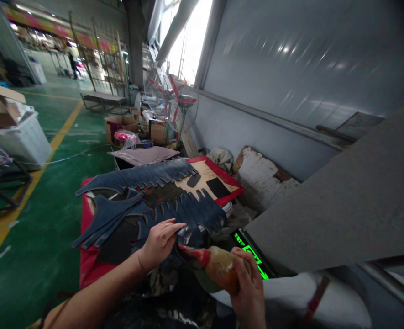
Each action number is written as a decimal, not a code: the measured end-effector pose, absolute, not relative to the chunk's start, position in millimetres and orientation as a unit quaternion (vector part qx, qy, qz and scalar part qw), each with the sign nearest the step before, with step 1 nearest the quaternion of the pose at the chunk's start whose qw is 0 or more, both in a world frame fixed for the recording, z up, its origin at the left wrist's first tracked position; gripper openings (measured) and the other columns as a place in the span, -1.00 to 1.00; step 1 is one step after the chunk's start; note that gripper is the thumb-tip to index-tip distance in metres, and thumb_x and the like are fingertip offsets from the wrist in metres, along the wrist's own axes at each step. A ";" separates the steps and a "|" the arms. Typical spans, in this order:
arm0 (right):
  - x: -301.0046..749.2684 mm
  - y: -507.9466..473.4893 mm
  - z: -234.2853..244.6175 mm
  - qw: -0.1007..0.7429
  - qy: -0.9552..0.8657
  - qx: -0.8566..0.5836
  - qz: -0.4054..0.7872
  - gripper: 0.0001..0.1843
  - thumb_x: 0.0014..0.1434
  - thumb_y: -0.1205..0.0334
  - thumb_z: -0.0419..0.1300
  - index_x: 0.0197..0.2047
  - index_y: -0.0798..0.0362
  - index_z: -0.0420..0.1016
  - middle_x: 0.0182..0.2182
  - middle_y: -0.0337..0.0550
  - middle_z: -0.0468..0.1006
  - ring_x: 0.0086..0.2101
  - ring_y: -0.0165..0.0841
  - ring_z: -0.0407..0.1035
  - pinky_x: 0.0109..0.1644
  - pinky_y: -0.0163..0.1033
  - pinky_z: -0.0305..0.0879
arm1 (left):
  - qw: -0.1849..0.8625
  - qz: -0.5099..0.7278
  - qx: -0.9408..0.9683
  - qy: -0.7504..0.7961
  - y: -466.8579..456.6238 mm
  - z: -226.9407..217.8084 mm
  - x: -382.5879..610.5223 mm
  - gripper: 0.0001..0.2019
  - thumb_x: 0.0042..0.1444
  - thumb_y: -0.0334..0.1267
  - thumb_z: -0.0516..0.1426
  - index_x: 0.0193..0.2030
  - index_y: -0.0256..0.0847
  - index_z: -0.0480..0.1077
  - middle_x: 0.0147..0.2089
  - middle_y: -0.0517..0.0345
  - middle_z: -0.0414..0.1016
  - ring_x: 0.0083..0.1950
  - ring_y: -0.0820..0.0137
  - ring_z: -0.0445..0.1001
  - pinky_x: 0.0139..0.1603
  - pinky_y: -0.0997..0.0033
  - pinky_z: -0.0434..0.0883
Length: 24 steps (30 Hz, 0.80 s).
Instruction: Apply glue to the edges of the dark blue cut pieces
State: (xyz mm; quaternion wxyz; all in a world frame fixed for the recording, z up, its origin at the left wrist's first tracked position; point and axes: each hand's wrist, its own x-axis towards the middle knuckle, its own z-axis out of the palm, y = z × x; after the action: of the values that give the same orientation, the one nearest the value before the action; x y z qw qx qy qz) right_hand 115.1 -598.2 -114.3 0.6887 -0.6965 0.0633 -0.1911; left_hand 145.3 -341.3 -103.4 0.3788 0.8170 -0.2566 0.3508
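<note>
My right hand (248,278) is wrapped around a yellowish squeeze bottle (222,268) with a red cap and a red nozzle. The bottle is tilted, its nozzle pointing left toward the fingers of my left hand (162,242). Those fingers are pressed together at a small shiny, clear-looking thing (184,235) beside a dark blue edge; what they grip is partly hidden. Just beyond them lie overlapping dark blue cut pieces (181,210) with notched edges. More such pieces form a long row (147,176) farther back, and several strap-shaped ones (114,214) fan out at the left.
The pieces lie on a red-edged board (87,260), which also bears a black rectangular patch (218,187). A fan (174,98) with red blades stands behind. Cardboard boxes (121,123) are on the floor. A grey panel (342,205) slants at right, near a green-lit display (251,253).
</note>
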 end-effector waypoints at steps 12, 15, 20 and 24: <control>120.0 -638.4 -108.3 0.616 -0.059 -0.754 -0.222 -0.63 0.04 -0.06 0.29 -0.21 0.05 0.53 0.00 0.04 0.49 0.06 -0.12 0.34 0.14 0.00 0.22 | 0.724 -0.083 0.684 -0.038 -358.0 -72.7 143.5 -0.48 0.07 0.21 0.14 -0.39 -0.33 0.45 -0.47 0.05 0.53 -0.45 0.37 0.43 -0.31 0.40 0.37; 124.1 -642.8 -95.4 0.594 -0.138 -0.780 -0.142 -0.64 0.11 -0.03 0.25 -0.10 0.00 0.55 0.12 0.03 0.46 0.13 -0.14 0.31 0.22 0.02 0.18 | 0.712 -0.059 0.698 -0.049 -366.2 -69.9 145.5 -0.46 -0.01 0.22 0.19 -0.36 -0.34 0.49 -0.37 0.04 0.53 -0.34 0.34 0.44 -0.20 0.37 0.37; 124.1 -634.0 -77.8 0.592 -0.224 -0.774 -0.012 -0.63 0.11 -0.01 0.24 -0.07 -0.01 0.59 0.17 0.06 0.43 0.17 -0.13 0.31 0.27 0.02 0.17 | 0.677 -0.018 0.729 -0.097 -382.6 -62.2 152.5 -0.51 -0.10 0.20 0.26 -0.45 -0.30 0.55 -0.24 0.00 0.51 -0.07 0.23 0.40 0.04 0.33 0.32; 122.4 -614.1 -79.0 0.562 -0.267 -0.779 0.077 -0.54 0.00 0.03 0.29 -0.02 -0.02 0.60 0.23 0.08 0.36 0.22 -0.07 0.25 0.30 0.09 0.11 | 0.668 -0.017 0.734 -0.122 -405.1 -54.6 147.9 -0.62 -0.16 0.09 0.32 -0.54 -0.25 0.54 -0.24 0.01 0.52 0.01 0.18 0.37 0.11 0.33 0.30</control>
State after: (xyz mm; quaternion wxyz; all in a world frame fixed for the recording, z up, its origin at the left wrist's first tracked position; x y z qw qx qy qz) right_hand 122.4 -614.1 -79.0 0.5622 -0.7790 -0.2666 0.0771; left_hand 147.9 -405.1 -54.6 0.6677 0.7342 -0.1219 -0.0168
